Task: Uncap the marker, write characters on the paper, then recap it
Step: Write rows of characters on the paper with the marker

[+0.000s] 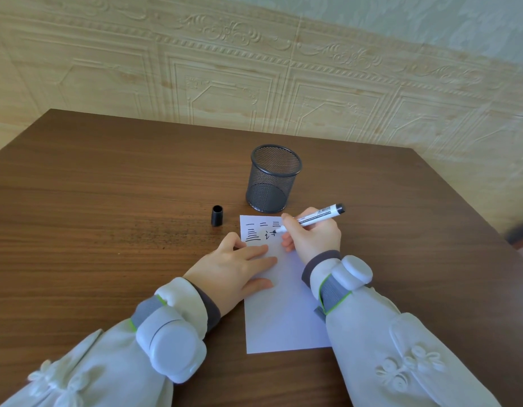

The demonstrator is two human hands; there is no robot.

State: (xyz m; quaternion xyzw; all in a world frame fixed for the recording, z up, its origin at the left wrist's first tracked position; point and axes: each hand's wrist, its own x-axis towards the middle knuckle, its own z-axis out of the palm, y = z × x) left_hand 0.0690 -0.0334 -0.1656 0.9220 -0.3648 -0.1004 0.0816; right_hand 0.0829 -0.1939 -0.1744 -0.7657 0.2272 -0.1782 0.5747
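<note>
While right hand (311, 233) writes, cap (217, 215) and mesh cup (273, 179) flank paper (283, 312).

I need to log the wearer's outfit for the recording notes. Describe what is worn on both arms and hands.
Both hands are bare, without gloves or rings. The left hand and right hand emerge from pale, whitish-green sleeves with dark grey inner cuffs. Each sleeve carries white knotted cord decoration. Each wrist has a grey strap edged in bright green holding a rounded white device: left wrist device, right wrist device.
</note>
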